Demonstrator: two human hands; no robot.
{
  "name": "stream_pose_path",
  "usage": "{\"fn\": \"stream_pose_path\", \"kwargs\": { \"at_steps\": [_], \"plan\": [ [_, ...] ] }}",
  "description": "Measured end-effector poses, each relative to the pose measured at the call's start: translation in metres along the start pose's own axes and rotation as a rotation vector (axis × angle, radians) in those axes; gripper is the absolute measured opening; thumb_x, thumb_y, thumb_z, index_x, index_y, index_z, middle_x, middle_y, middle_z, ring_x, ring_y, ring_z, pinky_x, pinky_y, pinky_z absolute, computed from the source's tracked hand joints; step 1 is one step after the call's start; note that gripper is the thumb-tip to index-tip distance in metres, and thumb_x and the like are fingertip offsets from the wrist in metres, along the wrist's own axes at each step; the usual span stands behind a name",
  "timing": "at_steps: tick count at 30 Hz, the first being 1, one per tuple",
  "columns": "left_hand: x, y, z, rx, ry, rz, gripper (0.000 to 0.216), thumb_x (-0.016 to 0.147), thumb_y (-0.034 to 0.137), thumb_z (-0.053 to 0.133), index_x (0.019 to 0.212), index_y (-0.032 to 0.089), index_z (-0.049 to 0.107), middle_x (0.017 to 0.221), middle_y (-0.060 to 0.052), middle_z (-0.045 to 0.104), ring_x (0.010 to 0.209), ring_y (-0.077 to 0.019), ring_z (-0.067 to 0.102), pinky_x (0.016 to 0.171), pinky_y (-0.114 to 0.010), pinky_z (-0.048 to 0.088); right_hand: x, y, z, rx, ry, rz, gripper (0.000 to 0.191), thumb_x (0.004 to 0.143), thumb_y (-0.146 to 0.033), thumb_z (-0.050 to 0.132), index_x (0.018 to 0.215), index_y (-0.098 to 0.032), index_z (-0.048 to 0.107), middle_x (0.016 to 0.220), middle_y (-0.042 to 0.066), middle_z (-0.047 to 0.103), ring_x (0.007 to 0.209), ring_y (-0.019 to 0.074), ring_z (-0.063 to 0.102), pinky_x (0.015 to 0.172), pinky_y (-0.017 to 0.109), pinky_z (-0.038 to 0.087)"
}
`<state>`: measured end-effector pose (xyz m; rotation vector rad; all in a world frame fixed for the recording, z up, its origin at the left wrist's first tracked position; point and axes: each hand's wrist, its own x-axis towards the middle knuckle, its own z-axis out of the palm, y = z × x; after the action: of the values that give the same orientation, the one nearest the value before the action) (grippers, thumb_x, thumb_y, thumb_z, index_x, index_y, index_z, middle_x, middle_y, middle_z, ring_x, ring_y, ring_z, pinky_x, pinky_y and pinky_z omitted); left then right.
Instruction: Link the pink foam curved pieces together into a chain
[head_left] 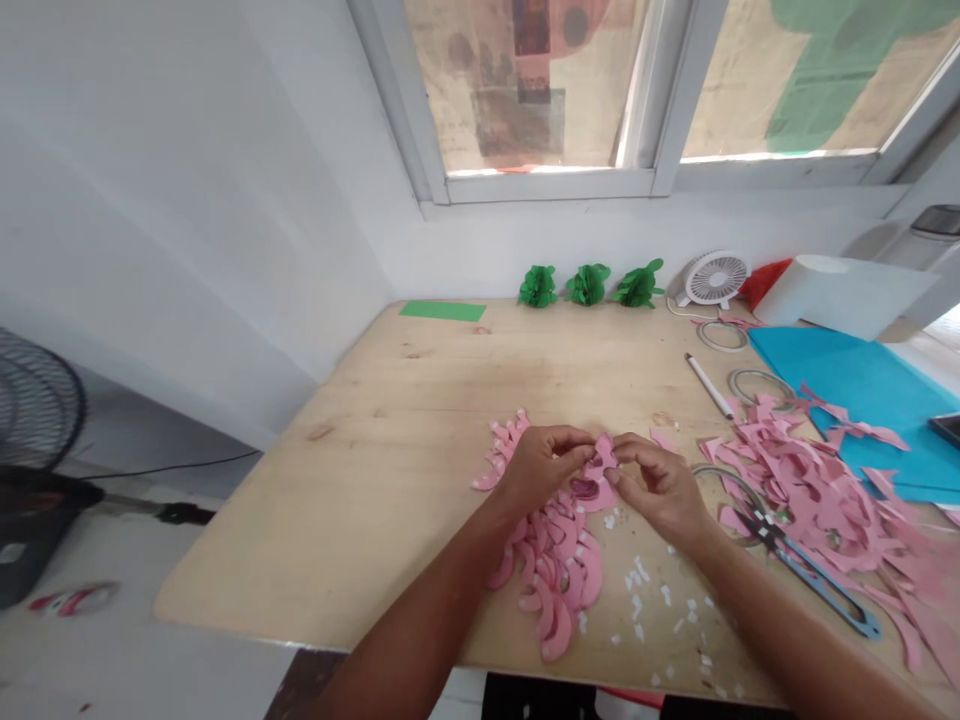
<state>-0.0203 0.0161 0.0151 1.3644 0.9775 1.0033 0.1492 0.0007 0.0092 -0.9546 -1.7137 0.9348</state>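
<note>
Left hand [541, 466] and right hand [661, 487]: each grip closed, pinching one pink paper petal [604, 456] between them, just above the bench [390, 450], over the petal pile [559, 575]. Scissors [814, 575] lie near the right hand.

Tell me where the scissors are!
In the head view, the scissors lie on the table, just right of the right hand, against the pink paper scraps.

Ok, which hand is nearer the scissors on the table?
Right. The right hand is just beside the scissors, to their left; the left hand is farther left, both pinching a pink paper piece.
</note>
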Motion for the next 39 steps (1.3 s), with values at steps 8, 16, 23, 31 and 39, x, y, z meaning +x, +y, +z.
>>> {"fn": "stream_pose_path", "kwargs": {
  "at_steps": [8,16,23,31,39],
  "plan": [
    [-0.002,0.01,-0.012,0.142,-0.088,0.1,0.016,0.073,0.024,0.059,0.082,0.015,0.07,0.074,-0.005,0.068,0.07,-0.0149,0.06,0.067,-0.025,0.048,0.0,-0.003,-0.001,0.136,-0.091,-0.011,0.004,0.077,-0.023,0.059,0.078,-0.02,0.063,0.083,0.008,0.061,0.08,0.0201,0.057,0.077,0.034,0.044],
    [-0.003,0.011,-0.007,-0.039,-0.154,0.022,0.019,0.07,0.025,0.064,0.085,0.012,0.068,0.078,-0.006,0.066,0.072,-0.0138,0.059,0.068,-0.025,0.048,0.001,-0.004,-0.002,0.185,-0.083,0.035,0.008,0.076,-0.027,0.061,0.076,-0.02,0.064,0.079,0.007,0.062,0.078,0.0199,0.058,0.076,0.033,0.044],
    [-0.003,0.013,-0.006,-0.321,-0.182,-0.222,0.031,0.06,0.029,0.073,0.082,0.011,0.061,0.071,-0.002,0.06,0.062,-0.0089,0.056,0.057,-0.022,0.051,0.001,-0.002,-0.002,0.189,-0.114,0.026,0.007,0.077,-0.026,0.06,0.076,-0.019,0.062,0.081,0.007,0.061,0.078,0.0186,0.056,0.076,0.032,0.044],
    [-0.002,0.01,-0.003,-0.391,-0.135,-0.253,0.029,0.059,0.027,0.074,0.076,0.012,0.056,0.067,0.001,0.058,0.055,-0.0062,0.053,0.052,-0.019,0.047,0.002,-0.002,0.0,0.217,-0.099,0.028,0.004,0.076,-0.023,0.061,0.075,-0.02,0.062,0.079,0.005,0.059,0.077,0.0179,0.056,0.074,0.03,0.043],
    [0.0,0.007,-0.002,-0.319,-0.069,-0.132,0.018,0.064,0.021,0.07,0.072,0.011,0.058,0.063,0.001,0.058,0.052,-0.0051,0.052,0.05,-0.017,0.045,0.001,0.002,0.001,0.233,-0.037,0.102,0.008,0.075,-0.026,0.062,0.071,-0.018,0.061,0.077,0.003,0.06,0.077,0.0173,0.057,0.07,0.027,0.044]
  ]
}}
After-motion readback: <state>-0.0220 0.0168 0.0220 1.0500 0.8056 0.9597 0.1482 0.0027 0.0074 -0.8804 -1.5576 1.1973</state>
